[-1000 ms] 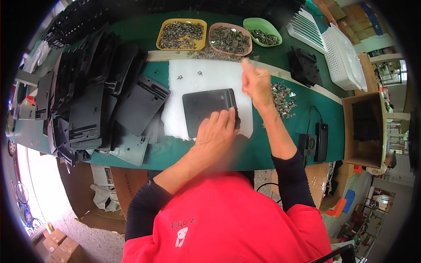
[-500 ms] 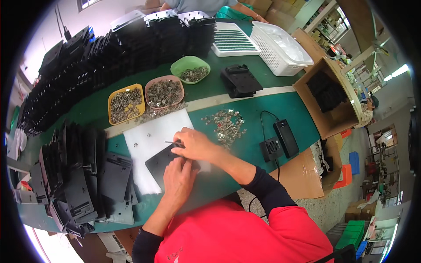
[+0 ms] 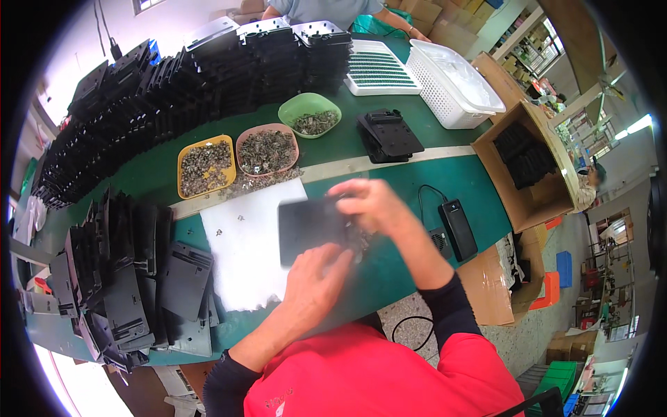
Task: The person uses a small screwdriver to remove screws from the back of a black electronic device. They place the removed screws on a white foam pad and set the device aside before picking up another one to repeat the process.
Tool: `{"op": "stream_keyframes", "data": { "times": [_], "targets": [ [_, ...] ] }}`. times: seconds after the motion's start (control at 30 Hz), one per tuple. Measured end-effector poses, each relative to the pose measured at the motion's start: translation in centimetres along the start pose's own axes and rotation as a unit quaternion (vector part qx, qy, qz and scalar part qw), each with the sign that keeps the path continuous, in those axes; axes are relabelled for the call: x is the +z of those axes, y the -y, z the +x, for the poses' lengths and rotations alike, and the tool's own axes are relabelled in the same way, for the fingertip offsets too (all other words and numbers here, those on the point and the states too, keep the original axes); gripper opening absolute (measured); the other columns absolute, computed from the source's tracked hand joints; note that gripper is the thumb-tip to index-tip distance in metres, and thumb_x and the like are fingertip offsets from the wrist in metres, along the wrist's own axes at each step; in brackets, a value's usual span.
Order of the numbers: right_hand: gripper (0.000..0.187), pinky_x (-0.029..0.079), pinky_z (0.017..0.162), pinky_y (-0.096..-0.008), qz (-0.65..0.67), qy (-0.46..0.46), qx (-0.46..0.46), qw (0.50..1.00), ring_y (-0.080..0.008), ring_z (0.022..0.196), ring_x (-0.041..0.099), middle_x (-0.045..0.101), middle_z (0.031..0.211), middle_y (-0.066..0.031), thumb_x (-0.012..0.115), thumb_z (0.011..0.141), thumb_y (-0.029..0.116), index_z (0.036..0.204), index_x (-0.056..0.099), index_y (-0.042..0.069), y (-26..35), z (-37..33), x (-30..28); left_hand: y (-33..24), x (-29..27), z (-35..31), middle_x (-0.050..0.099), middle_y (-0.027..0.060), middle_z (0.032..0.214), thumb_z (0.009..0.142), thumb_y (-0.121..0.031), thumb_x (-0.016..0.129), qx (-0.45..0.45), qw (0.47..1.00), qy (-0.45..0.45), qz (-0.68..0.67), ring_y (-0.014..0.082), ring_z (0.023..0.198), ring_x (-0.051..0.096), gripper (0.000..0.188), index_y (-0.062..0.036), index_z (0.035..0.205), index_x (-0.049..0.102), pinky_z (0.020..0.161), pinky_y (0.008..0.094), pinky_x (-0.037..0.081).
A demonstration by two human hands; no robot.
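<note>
Since the earlier frame the black panel (image 3: 310,228) has shifted rightward off the white sheet (image 3: 246,257), both hands travelling with it. Lower centre: left hand (image 3: 316,281) with fingers pressed against the panel's near edge. Centre: right hand (image 3: 368,203) curled over its far right corner, apparently pinching it, though motion blur obscures the fingertips. The panel is a flat, matte, dark rectangular plastic plate, judged light, stiff and slightly slick, best held by opposite edges. Upper left: yellow tray (image 3: 203,167) and pink bowl (image 3: 267,149) of small metal parts.
</note>
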State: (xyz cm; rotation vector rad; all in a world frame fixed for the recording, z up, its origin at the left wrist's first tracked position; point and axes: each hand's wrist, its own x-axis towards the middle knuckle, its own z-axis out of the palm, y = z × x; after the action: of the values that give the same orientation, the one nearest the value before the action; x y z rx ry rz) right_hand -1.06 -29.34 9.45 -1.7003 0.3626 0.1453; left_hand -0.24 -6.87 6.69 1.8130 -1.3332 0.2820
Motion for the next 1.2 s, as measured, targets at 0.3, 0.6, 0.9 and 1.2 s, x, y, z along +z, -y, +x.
{"op": "stream_keyframes", "data": {
  "times": [0.3, 0.6, 0.9, 1.2],
  "targets": [
    [0.028, 0.055, 0.07, -0.0319, -0.508, -0.357, -0.386, 0.682, -0.0219, 0.084, 0.068, 0.069, 0.093, -0.0054, 0.073, 0.078, 0.006, 0.105, 0.067, 0.006, 3.8, 0.9, -13.1, 1.2, 0.6, -0.9, 0.056, 0.0185, 0.117, 0.076, -0.003, 0.073, -0.062, 0.998, 0.012, -0.019, 0.0337, 0.098, 0.059, 0.038, -0.0036, 0.112, 0.063, 0.077, 0.0397, 0.054],
    [0.026, 0.056, 0.074, -0.0346, -0.651, -0.34, -0.349, 0.581, -0.0214, 0.095, 0.065, 0.066, 0.104, -0.0009, 0.067, 0.081, 0.005, 0.107, 0.069, 0.011, -4.9, 3.9, -12.9, 4.8, -2.6, -3.0, 0.06, 0.0151, 0.105, 0.078, -0.007, 0.068, -0.126, 0.987, 0.016, 0.097, 0.0347, 0.093, 0.058, 0.021, -0.0043, 0.098, 0.064, 0.076, 0.0415, 0.052],
    [0.021, 0.056, 0.077, -0.0363, -0.611, -0.329, -0.334, 0.638, -0.0237, 0.096, 0.066, 0.067, 0.108, -0.0026, 0.065, 0.085, 0.005, 0.105, 0.069, 0.011, -3.8, 3.1, -11.4, 10.5, -9.9, -3.9, 0.062, 0.0124, 0.101, 0.076, -0.023, 0.073, -0.333, 0.843, 0.185, 0.38, 0.0316, 0.095, 0.058, 0.03, -0.0019, 0.094, 0.062, 0.076, 0.047, 0.047],
    [0.01, 0.051, 0.068, -0.0393, -0.4, -0.046, -0.367, 0.839, -0.0336, 0.076, 0.063, 0.066, 0.086, -0.0131, 0.067, 0.083, 0.009, 0.092, 0.069, 0.004, -1.0, 5.5, 8.0, 10.4, -10.0, -9.3, 0.055, 0.0245, 0.131, 0.082, -0.009, 0.064, -0.293, 0.834, 0.143, 0.444, 0.0402, 0.122, 0.053, 0.04, 0.0065, 0.119, 0.056, 0.102, 0.0431, 0.044]
  ]
}}
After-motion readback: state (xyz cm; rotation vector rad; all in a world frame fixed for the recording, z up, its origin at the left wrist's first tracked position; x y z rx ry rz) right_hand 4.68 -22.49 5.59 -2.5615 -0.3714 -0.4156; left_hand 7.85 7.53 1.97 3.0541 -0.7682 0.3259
